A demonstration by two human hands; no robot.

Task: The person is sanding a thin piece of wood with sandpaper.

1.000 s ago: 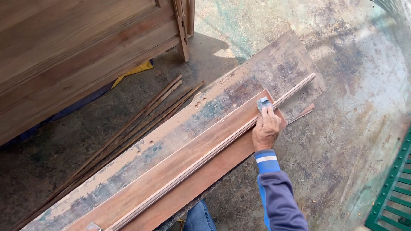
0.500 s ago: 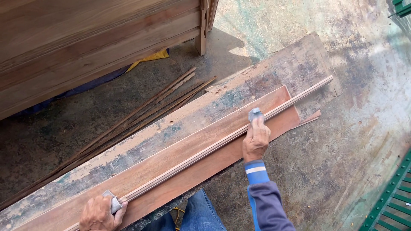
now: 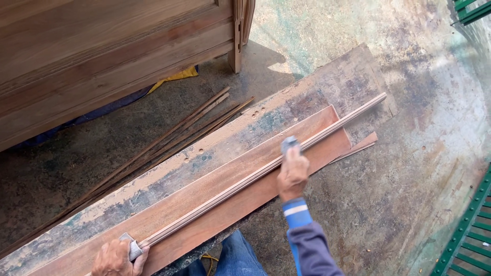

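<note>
Head cam, looking straight down. There's 1 long thin wooden moulding strip (image 3: 255,176) lying diagonally on a reddish-brown plank (image 3: 225,209), running from bottom left up to the right, where its far end sticks out past the plank's end. The plank itself sits on a wider, worn board (image 3: 327,82) with faded paint and a few drilled holes.

The right hand (image 3: 293,173) is curled over a small grey sanding pad (image 3: 290,143), fingers closed on it, pressing it down on the strip a bit past the middle toward the far end. Blue cuff with a white stripe, grey sleeve behind it.

The left hand (image 3: 116,258) is down at the bottom edge, partly cut off, gripping a small pale grey piece (image 3: 133,249) right at the near end of the strip. Fingers are wrapped round it, though I can't tell what the piece actually is.

Off to the left, a bundle of thin dark wooden slats (image 3: 169,138) lies on the concrete floor (image 3: 419,153), well apart from the plank. A big wooden cabinet (image 3: 102,56) fills the top left, and there's green metal grating (image 3: 468,230) at the right edge.
</note>
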